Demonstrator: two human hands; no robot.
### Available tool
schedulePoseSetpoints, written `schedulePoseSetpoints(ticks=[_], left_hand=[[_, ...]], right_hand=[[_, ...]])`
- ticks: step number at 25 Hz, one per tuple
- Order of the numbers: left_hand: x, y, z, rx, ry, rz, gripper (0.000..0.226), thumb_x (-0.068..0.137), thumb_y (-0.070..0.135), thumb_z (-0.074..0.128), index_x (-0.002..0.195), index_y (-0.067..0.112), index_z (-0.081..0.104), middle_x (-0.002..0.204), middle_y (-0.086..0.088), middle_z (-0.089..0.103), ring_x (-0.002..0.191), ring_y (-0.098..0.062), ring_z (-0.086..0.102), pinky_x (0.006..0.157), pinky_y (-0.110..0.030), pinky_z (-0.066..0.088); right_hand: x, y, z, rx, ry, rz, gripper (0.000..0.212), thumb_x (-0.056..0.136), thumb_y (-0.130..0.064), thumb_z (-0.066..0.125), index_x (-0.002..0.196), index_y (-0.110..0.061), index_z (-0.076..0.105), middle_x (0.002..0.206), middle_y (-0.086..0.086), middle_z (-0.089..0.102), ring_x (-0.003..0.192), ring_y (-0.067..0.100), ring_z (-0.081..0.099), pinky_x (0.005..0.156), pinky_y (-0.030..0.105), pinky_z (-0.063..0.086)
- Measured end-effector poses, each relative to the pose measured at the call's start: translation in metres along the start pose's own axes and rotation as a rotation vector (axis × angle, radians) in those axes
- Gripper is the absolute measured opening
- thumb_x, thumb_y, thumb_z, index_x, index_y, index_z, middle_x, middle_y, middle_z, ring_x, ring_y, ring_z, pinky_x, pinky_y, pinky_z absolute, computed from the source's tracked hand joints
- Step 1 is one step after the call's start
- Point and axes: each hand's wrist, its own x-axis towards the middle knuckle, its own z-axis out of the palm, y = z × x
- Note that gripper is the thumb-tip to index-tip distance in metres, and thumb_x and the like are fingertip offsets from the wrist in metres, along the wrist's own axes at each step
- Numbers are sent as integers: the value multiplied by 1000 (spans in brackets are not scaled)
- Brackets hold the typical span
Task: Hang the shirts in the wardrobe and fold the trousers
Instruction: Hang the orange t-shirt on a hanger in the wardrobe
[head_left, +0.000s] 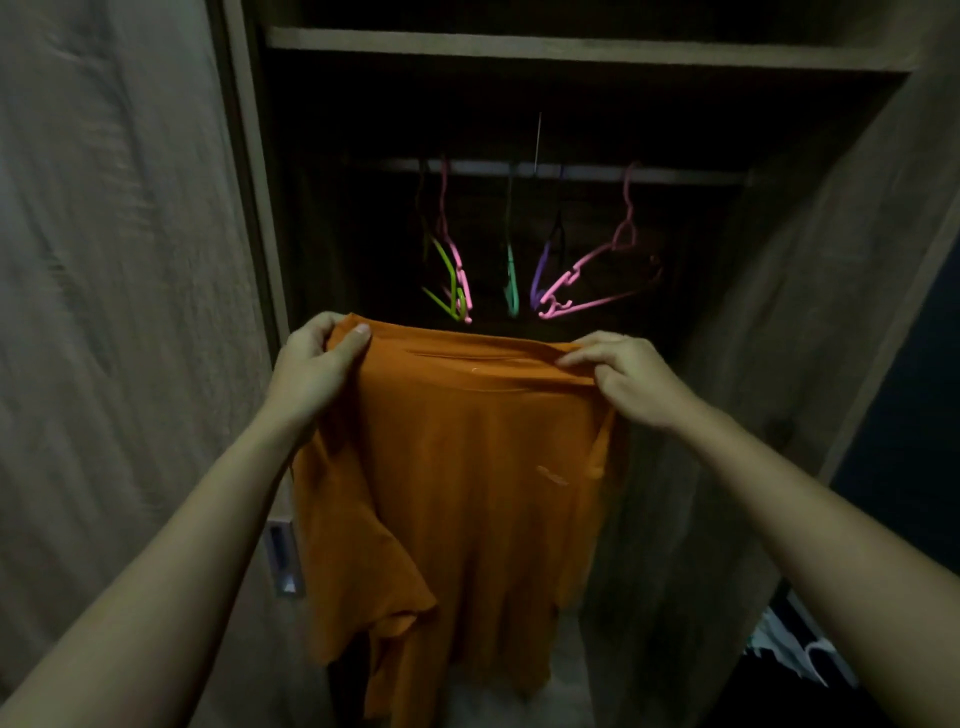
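Orange cotton shirt (457, 493): top edge pinched by left hand (311, 364) and right hand (631, 379), before wooden wardrobe's (571, 47) coloured plastic hangers (524, 270)

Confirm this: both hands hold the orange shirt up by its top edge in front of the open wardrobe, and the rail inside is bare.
Wrong on the rail: the head view shows coloured hangers on it. Left hand and right hand do hold the orange shirt up.

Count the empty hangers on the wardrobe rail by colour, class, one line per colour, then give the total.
Pink hangers: 2, one on the left and one on the right
Green hanger: 1
Teal hanger: 1
Purple hanger: 1
Total: 5, though the dim, blurred wardrobe could hide another.
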Motion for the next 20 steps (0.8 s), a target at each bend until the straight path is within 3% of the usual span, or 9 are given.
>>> schedulePoseSetpoints(ticks=[1, 3, 6, 8, 13, 16, 20], left_hand=[[2, 0, 1, -27, 15, 19, 12, 93, 39, 51, 94, 30, 58, 98, 4, 57, 95, -17, 55, 83, -40, 45], [7, 5, 3, -73, -6, 41, 16, 94, 37, 49, 91, 27, 61, 94, 4, 58, 91, -15, 55, 79, -34, 44], [33, 10, 20, 7, -65, 0, 38, 94, 51, 40, 110, 23, 61, 107, 7, 56, 100, -11, 52, 78, -24, 38], [65, 14, 43, -8, -88, -75, 52, 94, 55, 35, 128, 20, 52, 116, 5, 52, 106, -13, 50, 85, -28, 40], [161, 14, 89, -106, -16, -317, 59, 94, 52, 35, 131, 8, 49, 122, -10, 58, 110, -26, 55, 89, -36, 43], [182, 10, 109, -86, -12, -326, 49, 95, 41, 42, 127, 5, 52, 116, -8, 59, 102, -22, 58, 80, -31, 45], [188, 25, 111, 52, 187, -222, 30, 97, 23, 41, 119, 5, 54, 107, -9, 57, 97, -21, 58, 79, -31, 46]], right_hand=[[6, -3, 3, -92, -31, -8, 43, 89, 1, 37, 118, -18, 64, 137, 1, 46, 130, 19, 39, 109, 42, 37], [16, -15, 4, -95, -63, 22, 52, 84, 1, 43, 132, -18, 52, 147, 1, 35, 136, 21, 31, 113, 39, 29], [30, -37, 2, -4, -90, 103, 63, 74, 4, 53, 133, -18, 49, 148, 2, 31, 137, 21, 29, 108, 29, 28], [38, -47, 6, -29, -126, 120, 65, 73, 5, 53, 134, -17, 48, 145, 2, 34, 135, 19, 31, 102, 23, 29], [47, -60, 15, -46, -115, 112, 66, 72, 4, 54, 134, -18, 46, 139, 0, 37, 134, 16, 31, 99, 20, 26], [44, -59, 11, -77, -136, 96, 68, 73, 4, 54, 136, -18, 43, 141, -1, 34, 135, 15, 26, 99, 19, 22], [39, -51, 10, -97, -139, 127, 71, 70, 4, 54, 136, -20, 43, 140, -2, 34, 133, 16, 27, 103, 23, 26]])
